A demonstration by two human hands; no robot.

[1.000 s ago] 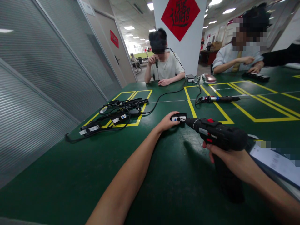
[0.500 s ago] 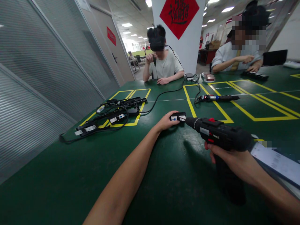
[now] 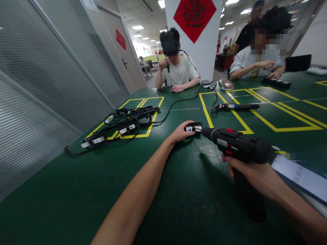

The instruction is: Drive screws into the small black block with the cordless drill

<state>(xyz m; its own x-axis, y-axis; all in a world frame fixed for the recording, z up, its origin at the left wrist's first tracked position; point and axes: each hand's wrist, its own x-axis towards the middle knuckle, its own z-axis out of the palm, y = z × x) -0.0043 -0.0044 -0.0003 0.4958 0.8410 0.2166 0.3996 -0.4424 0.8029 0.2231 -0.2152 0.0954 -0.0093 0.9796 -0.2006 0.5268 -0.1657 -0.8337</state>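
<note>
My left hand [image 3: 182, 132] grips the left end of a small black block with a white face [image 3: 197, 128], low over the green table [image 3: 158, 183]. My right hand [image 3: 242, 166] is wrapped round the handle of a black cordless drill with red parts [image 3: 237, 144]. The drill points left, and its chuck is close to the right end of the block. Whether the bit touches the block is too small to tell.
Black cabled parts [image 3: 127, 124] lie at the left among yellow tape outlines. Beyond the block is a pen-like black tool [image 3: 237, 107]. A phone-like slab [image 3: 300, 175] is at the right. Two people [image 3: 178, 71] [image 3: 255, 64] sit across the table.
A further person in dark clothing has come into view behind the seated person at the right. My hands, the block and the drill show hardly any movement.
</note>
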